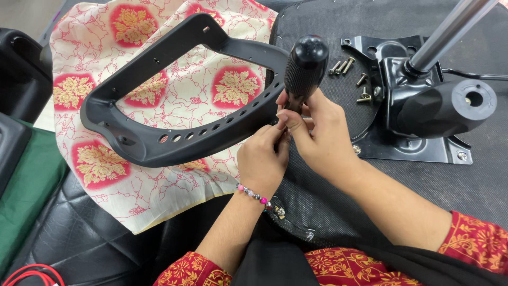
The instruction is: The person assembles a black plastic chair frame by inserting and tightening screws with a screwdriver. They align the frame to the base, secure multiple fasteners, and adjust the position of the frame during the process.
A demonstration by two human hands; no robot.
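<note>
Both hands (263,159) (317,132) pinching an upright screwdriver (305,66), handle skyward, tip down.

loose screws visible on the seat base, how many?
6, though the clusters are tight and some may be hidden. Three screws lie side by side beside the metal plate. One screw lies just below them, and two more sit stacked at the plate's edge.

Furniture assembly workshop: chair armrest (174,100), seat mechanism plate (418,106), gas-lift cylinder (450,32) and loose screws (352,74) lie on the surface (402,190).
</note>
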